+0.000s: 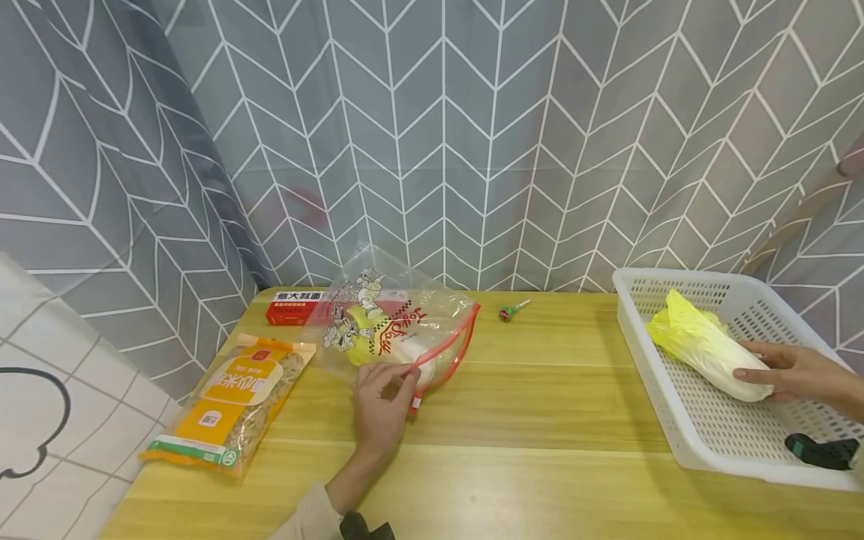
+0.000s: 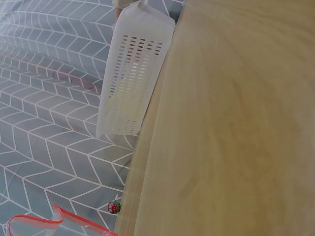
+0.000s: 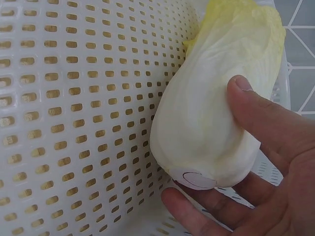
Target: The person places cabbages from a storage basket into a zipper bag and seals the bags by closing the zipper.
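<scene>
In the head view my right hand (image 1: 799,373) holds a napa cabbage (image 1: 709,349) by its white base end, inside the white basket (image 1: 682,442). The right wrist view has the thumb lying across the pale cabbage (image 3: 202,113), with fingers beneath it. On the table, my left hand (image 1: 381,409) pinches the red-edged mouth of a clear zip bag (image 1: 432,319) printed with cartoon figures. Through the plastic shows something yellow-green and white, seemingly another cabbage (image 1: 408,356). The left wrist view catches only the red zip edge (image 2: 83,223), not the left hand.
An orange-and-clear food packet (image 1: 232,405) lies at the left. Behind the bag is a red box (image 1: 286,309). A wrapped lollipop (image 1: 506,312) lies near the table's back edge. The patterned curtain (image 1: 432,150) hangs just behind the table.
</scene>
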Tool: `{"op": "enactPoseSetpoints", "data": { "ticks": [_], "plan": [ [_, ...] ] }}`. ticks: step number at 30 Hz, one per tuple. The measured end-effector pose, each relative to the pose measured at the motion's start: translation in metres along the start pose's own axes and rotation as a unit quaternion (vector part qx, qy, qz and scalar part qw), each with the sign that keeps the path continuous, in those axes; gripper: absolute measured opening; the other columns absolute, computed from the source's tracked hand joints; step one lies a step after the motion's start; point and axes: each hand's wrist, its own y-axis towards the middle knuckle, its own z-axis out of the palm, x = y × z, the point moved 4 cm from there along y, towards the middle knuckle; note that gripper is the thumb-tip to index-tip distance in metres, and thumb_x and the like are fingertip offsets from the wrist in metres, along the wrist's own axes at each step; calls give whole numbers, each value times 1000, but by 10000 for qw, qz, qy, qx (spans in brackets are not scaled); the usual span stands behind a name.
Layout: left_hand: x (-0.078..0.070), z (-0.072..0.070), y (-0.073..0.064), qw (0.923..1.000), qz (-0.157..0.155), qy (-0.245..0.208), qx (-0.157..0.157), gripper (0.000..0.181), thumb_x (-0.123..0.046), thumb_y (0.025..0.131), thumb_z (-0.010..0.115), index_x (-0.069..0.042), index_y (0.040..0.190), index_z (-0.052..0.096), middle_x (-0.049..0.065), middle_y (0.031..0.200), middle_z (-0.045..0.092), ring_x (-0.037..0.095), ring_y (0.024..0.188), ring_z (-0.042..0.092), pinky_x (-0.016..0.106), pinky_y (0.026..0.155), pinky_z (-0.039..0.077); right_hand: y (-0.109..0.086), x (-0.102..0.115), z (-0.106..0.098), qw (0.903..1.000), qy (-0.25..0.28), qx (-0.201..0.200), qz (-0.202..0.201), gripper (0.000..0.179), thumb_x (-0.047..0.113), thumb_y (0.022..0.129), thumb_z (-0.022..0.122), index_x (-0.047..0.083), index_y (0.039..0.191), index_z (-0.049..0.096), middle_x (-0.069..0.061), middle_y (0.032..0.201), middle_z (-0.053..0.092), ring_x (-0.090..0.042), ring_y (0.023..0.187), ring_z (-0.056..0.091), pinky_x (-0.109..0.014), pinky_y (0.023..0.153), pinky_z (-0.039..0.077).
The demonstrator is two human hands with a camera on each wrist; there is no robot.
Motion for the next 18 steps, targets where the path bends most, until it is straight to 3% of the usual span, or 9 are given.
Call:
{"op": "enactPoseSetpoints", "data": {
  "ticks": [6,11,18],
  "plan": [
    [0,0,0,10000,77,55,-8,8,-18,84,84,-20,91,81,-10,82,73,10,86,47,34,87,30,-6,-1,-3,9995,-23,-312,-52,95,53,100,56,-4,155,3,-51,147,23,-48,100,66,-52,73,58],
    [0,0,0,10000,46,68,-23,6,-18,85,83,-20,91,81,-10,83,74,9,86,47,32,87,30,-7,1,-6,9963,110,-818,-236,89,53,100,57,4,159,12,-49,149,26,-37,98,66,-39,70,57],
    [-1,0,0,9999,79,82,-44,6,-19,86,83,-20,91,81,-9,83,74,8,85,47,30,85,29,-9,2,-12,9904,333,-1317,-247,81,53,100,57,11,159,21,-41,157,19,-44,108,58,-32,66,49]
  ]
}}
